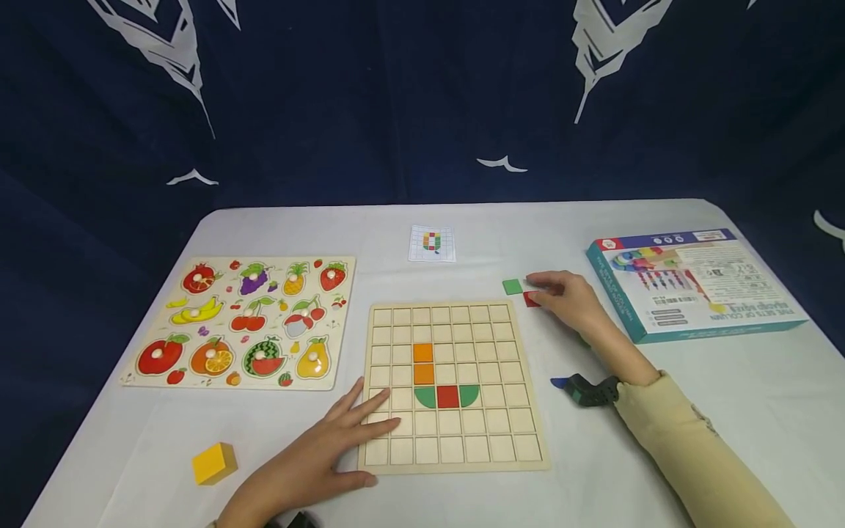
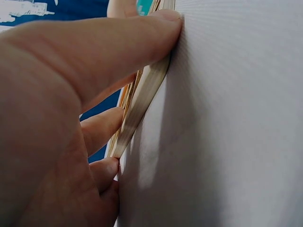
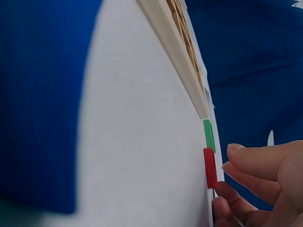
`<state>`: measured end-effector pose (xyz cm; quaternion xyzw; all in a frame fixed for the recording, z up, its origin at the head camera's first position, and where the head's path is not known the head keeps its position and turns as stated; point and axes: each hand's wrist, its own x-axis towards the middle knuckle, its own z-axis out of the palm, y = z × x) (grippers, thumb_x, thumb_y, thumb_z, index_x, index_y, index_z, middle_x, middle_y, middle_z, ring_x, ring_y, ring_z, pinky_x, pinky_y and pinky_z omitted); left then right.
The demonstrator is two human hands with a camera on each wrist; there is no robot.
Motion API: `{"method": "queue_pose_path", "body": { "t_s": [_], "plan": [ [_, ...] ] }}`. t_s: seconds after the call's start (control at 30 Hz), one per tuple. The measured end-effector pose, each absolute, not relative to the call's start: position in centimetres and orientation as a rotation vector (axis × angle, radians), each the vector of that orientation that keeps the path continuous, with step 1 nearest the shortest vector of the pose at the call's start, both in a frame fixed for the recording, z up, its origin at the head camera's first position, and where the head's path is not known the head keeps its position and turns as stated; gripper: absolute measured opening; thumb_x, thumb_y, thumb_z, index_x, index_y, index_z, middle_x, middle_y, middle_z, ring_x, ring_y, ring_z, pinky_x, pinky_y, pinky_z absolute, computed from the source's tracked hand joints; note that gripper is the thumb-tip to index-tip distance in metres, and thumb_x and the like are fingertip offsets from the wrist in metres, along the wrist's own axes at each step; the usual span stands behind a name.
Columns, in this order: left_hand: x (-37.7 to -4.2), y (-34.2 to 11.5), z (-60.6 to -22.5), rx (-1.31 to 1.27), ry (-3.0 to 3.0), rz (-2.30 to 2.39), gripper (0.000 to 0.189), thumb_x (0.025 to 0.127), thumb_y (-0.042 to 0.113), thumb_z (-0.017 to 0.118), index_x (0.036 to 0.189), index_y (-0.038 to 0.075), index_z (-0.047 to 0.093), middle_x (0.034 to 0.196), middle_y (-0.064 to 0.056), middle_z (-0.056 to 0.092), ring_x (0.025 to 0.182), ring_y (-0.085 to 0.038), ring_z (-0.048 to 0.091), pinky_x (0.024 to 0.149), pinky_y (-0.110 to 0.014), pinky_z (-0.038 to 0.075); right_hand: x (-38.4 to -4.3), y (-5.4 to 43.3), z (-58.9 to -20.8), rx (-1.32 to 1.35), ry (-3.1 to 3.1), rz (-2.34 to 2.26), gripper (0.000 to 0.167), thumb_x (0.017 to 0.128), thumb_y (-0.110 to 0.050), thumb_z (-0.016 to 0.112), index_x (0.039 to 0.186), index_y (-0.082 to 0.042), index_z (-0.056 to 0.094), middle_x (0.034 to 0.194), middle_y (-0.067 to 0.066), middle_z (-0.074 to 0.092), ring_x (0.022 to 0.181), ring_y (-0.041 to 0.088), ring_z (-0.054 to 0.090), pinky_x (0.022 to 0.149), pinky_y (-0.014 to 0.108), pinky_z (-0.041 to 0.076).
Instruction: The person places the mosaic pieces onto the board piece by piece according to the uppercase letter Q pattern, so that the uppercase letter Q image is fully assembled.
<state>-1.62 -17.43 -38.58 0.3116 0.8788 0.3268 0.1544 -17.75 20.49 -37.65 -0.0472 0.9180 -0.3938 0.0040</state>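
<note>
A wooden grid board (image 1: pixel 541 455) lies in front of me. In its cells sit two orange square tiles (image 1: pixel 422 353), and below them a red square tile (image 1: pixel 447 397) between two green rounded tiles (image 1: pixel 425 397). My left hand (image 1: pixel 317 458) rests with spread fingers over the board's lower left edge, its thumb along the near side. Past the board's upper right corner, my right hand (image 1: pixel 569 299) is at a loose red tile (image 1: pixel 531 299), fingertips right by its edge. A loose green square tile (image 1: pixel 512 287) lies beside it. Part of another green piece shows under the right hand.
A small card with a coloured tile pattern (image 1: pixel 432 243) lies behind the board. The fruit puzzle board (image 1: pixel 231 323) is at the left, with a yellow block (image 1: pixel 214 463) nearer me. At the right is a flat box (image 1: pixel 700 286). A dark curtain (image 1: pixel 396 103) hangs behind the table.
</note>
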Motion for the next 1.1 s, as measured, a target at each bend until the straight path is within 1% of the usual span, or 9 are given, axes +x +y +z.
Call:
{"method": "queue_pose_path", "body": {
  "t_s": [0.1,0.23,0.43,0.53,0.6,0.73,0.8,1.0,1.1],
  "plan": [
    [-1.7,-17.3,-38.5,0.891,2.519,0.926,0.074,0.075,0.021,0.079,0.140,0.031,0.045,0.153,0.009,0.019,0.140,-0.024,-0.002,0.100,-0.052,0.032,-18.4,20.2,-37.8,-0.202,2.891,-1.209,0.035,0.087,-0.009,0.066,0.119,0.005,0.061,0.115,0.023,0.057,0.088,0.029,0.047,0.072,0.036,0.040],
    [-1.6,-17.4,-38.6,0.886,2.522,0.927,0.074,0.075,0.021,0.079,0.140,0.031,0.045,0.153,0.009,0.019,0.140,-0.023,-0.002,0.100,-0.052,0.032,-19.2,19.5,-38.0,-0.240,2.913,-1.176,0.033,0.085,-0.008,0.068,0.116,0.004,0.063,0.108,0.023,0.057,0.085,0.029,0.046,0.069,0.036,0.039],
    [-1.6,-17.4,-38.7,0.904,2.525,0.919,0.074,0.075,0.022,0.078,0.140,0.031,0.044,0.153,0.010,0.018,0.140,-0.023,-0.003,0.100,-0.053,0.032,-19.6,19.0,-38.5,-0.209,2.951,-1.133,0.024,0.083,-0.007,0.069,0.105,0.003,0.067,0.100,0.019,0.055,0.082,0.028,0.047,0.069,0.037,0.039],
    [-1.6,-17.5,-38.7,0.916,2.528,0.913,0.074,0.075,0.022,0.078,0.140,0.031,0.044,0.153,0.010,0.018,0.140,-0.023,-0.003,0.100,-0.053,0.032,-19.6,18.9,-38.4,-0.204,2.962,-1.144,0.021,0.081,-0.006,0.071,0.099,0.002,0.064,0.096,0.017,0.057,0.078,0.026,0.046,0.066,0.036,0.039],
    [-1.6,-17.5,-38.8,0.929,2.533,0.913,0.074,0.075,0.022,0.078,0.140,0.030,0.045,0.153,0.008,0.018,0.140,-0.025,-0.002,0.100,-0.053,0.032,-19.5,18.8,-38.3,-0.205,2.967,-1.167,0.018,0.081,-0.004,0.071,0.095,0.001,0.062,0.091,0.016,0.059,0.074,0.025,0.049,0.065,0.035,0.039],
    [-1.6,-17.5,-38.8,0.937,2.534,0.917,0.073,0.075,0.023,0.078,0.140,0.029,0.045,0.153,0.007,0.019,0.140,-0.026,-0.001,0.099,-0.053,0.032,-18.9,18.7,-37.6,-0.228,2.978,-1.225,0.008,0.083,-0.003,0.068,0.089,0.000,0.064,0.078,0.010,0.064,0.065,0.022,0.056,0.060,0.032,0.042],
    [-1.6,-17.5,-38.9,0.945,2.536,0.916,0.073,0.075,0.023,0.078,0.140,0.029,0.046,0.153,0.007,0.020,0.140,-0.027,0.000,0.099,-0.053,0.032,-18.4,18.7,-36.9,-0.253,2.979,-1.254,0.005,0.084,-0.003,0.067,0.088,-0.001,0.066,0.074,0.009,0.065,0.064,0.022,0.058,0.058,0.031,0.043],
    [-1.6,-17.5,-38.8,0.950,2.544,0.917,0.073,0.074,0.022,0.079,0.140,0.029,0.046,0.153,0.006,0.020,0.140,-0.027,0.000,0.099,-0.053,0.033,-16.1,17.8,-35.4,-0.304,2.822,-1.411,0.009,0.088,-0.007,0.065,0.093,0.000,0.068,0.079,0.009,0.068,0.072,0.026,0.063,0.060,0.023,0.048],
    [-1.6,-17.5,-38.7,0.956,2.546,0.917,0.073,0.074,0.022,0.079,0.140,0.028,0.046,0.153,0.005,0.021,0.140,-0.028,0.001,0.099,-0.053,0.033,-14.6,17.3,-35.3,-0.335,2.702,-1.489,0.011,0.089,-0.006,0.064,0.095,0.002,0.067,0.081,0.010,0.068,0.076,0.027,0.065,0.065,0.025,0.051]
  ]
}}
